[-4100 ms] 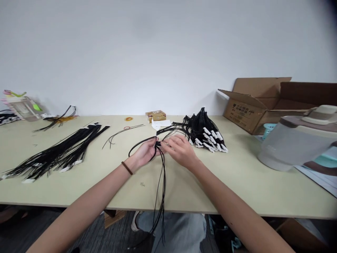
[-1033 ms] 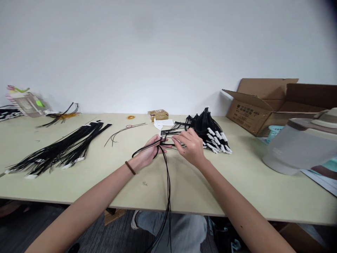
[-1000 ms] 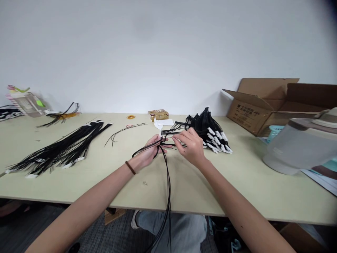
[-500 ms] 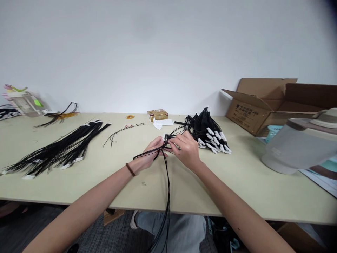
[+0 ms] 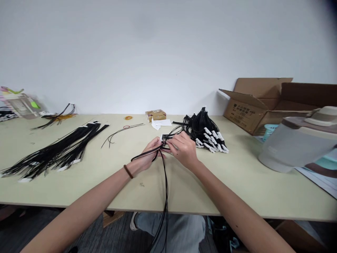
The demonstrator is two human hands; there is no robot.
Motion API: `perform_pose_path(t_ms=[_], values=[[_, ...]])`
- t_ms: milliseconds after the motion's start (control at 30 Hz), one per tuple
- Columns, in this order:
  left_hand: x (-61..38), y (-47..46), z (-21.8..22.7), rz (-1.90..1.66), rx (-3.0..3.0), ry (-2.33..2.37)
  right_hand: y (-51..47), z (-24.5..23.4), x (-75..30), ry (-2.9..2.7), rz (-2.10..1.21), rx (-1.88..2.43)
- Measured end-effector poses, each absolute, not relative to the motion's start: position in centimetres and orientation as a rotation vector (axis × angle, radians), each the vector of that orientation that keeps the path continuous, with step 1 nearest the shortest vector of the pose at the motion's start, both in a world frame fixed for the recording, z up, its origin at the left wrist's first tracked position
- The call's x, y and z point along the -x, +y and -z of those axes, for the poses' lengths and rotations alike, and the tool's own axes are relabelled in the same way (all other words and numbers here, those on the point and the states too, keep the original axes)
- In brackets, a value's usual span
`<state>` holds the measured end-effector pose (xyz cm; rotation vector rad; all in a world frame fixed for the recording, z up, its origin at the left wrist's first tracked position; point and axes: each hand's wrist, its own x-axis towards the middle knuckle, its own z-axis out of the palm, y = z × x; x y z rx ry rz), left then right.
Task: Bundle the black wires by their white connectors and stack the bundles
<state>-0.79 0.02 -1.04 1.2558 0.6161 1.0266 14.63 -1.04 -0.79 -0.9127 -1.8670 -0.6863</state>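
Observation:
My left hand (image 5: 146, 155) is closed around a bunch of thin black cables (image 5: 165, 196) that hang over the table's front edge toward my lap. My right hand (image 5: 183, 150) pinches the white-tipped ends of those cables (image 5: 164, 137) right beside the left fingers. Both hands meet above the middle of the beige table (image 5: 237, 182). A brown band circles my left wrist. Just behind my right hand lies a heap of black cables with white connectors (image 5: 207, 131).
A long spread of black cables (image 5: 56, 151) lies at the left. A few loose wires (image 5: 118, 133), a small brown box (image 5: 156, 115), white paper (image 5: 160, 123) sit at the back. An open cardboard box (image 5: 260, 102) and a grey jug (image 5: 292, 144) stand at the right.
My right hand drew back from the heap toward my left hand, bringing cable ends with it. The hanging bunch stays in my left hand.

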Motion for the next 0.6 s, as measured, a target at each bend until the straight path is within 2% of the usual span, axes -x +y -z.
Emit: perform_pose_path(t_ms=[600], values=[[0.74,-0.33,0.54,-1.036,-1.271,0.642,-1.02,0.99,-14.51,-1.843,0.627,0.899]])
